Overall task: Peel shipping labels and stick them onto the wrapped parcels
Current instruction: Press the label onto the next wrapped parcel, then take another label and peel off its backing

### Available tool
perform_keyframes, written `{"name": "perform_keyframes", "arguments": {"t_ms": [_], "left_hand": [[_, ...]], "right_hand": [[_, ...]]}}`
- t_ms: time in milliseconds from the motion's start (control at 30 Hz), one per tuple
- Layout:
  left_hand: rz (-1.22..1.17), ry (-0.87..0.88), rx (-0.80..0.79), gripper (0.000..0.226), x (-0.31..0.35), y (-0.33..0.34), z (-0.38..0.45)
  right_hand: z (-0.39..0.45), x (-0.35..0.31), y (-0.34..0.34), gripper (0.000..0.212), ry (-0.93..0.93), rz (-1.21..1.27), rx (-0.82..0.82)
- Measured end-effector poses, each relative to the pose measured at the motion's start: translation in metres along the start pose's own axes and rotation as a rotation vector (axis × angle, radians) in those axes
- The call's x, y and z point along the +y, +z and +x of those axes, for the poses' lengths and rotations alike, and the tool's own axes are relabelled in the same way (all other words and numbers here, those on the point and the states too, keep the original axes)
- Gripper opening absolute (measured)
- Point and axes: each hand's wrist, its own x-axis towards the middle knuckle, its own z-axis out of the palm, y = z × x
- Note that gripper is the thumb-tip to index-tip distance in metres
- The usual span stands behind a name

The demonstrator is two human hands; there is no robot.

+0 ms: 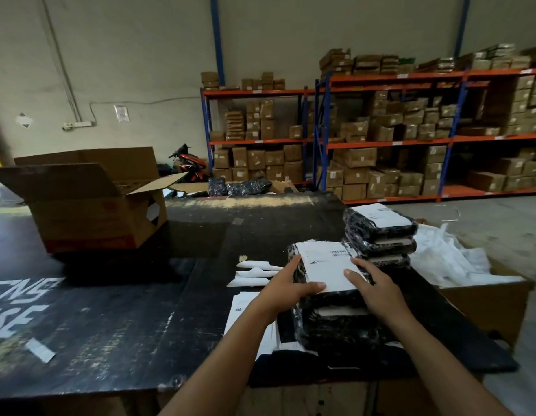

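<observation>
Label (327, 265) print too blurry to read; parcel (336, 322) under it partly hidden by hands. Label's long axis runs away from viewer, barcode at far end. Left hand (286, 288) and right hand (373, 283) lie flat, fingers spread, pressing label onto top parcel of near stack on table (125, 295). Gripping nothing.

Label text (327, 261) — too blurred to read.

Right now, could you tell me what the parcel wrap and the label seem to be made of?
Parcel wrap: looks like glossy black plastic film, judging by its crinkles and mottled highlights. Label: seems matte white paper, flat, with dark print and a barcode.
</observation>
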Motion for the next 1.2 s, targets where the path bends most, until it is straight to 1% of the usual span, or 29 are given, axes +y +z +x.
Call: {"name": "perform_keyframes", "arguments": {"t_ms": [33,100,167,233,300,333,400,467,533,600,667,767,867,1000,1100,1200], "left_hand": [[-0.005,0.008,0.016,0.072,-0.001,0.001,-0.001],[0.009,0.019,0.055,0.073,-0.004,0.002,-0.004],[0.063,0.035,0.083,0.077,-0.009,0.001,-0.007],[0.14,0.046,0.084,0.074,-0.014,-0.004,-0.014],[0.196,0.067,0.102,0.07,-0.022,-0.013,-0.024],[0.213,0.061,0.121,0.071,-0.028,-0.02,-0.028],[0.237,0.022,0.182,0.075,-0.042,-0.033,-0.036],[0.303,-0.018,0.243,0.07,-0.062,-0.046,-0.041],[0.436,-0.057,0.279,0.067,-0.082,-0.058,-0.043],[0.522,-0.105,0.281,0.065,-0.1,-0.067,-0.043],[0.598,-0.167,0.265,0.066,-0.115,-0.068,-0.043],[0.652,-0.214,0.26,0.067,-0.13,-0.064,-0.04],[0.656,-0.238,0.289,0.067,-0.139,-0.059,-0.033],[0.646,-0.21,0.314,0.054,-0.14,-0.053,-0.031],[0.655,-0.208,0.329,0.053,-0.143,-0.052,-0.034],[0.631,-0.222,0.324,0.047,-0.146,-0.053,-0.034]], "right_hand": [[0.0,-0.001,0.0,0.042,-0.002,-0.021,-0.003],[-0.002,-0.004,-0.001,0.044,-0.013,-0.096,-0.005],[-0.002,-0.006,0.0,0.044,-0.035,-0.228,0.013],[-0.002,-0.012,0.002,0.044,-0.058,-0.409,0.037],[-0.005,-0.025,0.009,0.044,-0.14,-0.568,0.052],[-0.01,-0.034,0.016,0.046,-0.211,-0.598,0.055],[-0.024,-0.052,0.037,0.047,-0.373,-0.556,0.038],[-0.042,-0.066,0.066,0.044,-0.502,-0.45,-0.023],[-0.055,-0.069,0.096,0.042,-0.54,-0.398,-0.114],[-0.057,-0.057,0.123,0.041,-0.487,-0.423,-0.222],[-0.051,-0.037,0.142,0.042,-0.34,-0.48,-0.326],[-0.04,-0.007,0.159,0.044,-0.175,-0.536,-0.393],[-0.031,0.004,0.168,0.045,-0.078,-0.521,-0.377],[-0.021,0.008,0.18,0.046,0.002,-0.51,-0.318],[-0.018,0.01,0.186,0.045,0.057,-0.49,-0.266],[-0.013,0.01,0.188,0.047,0.122,-0.383,-0.21]]}}
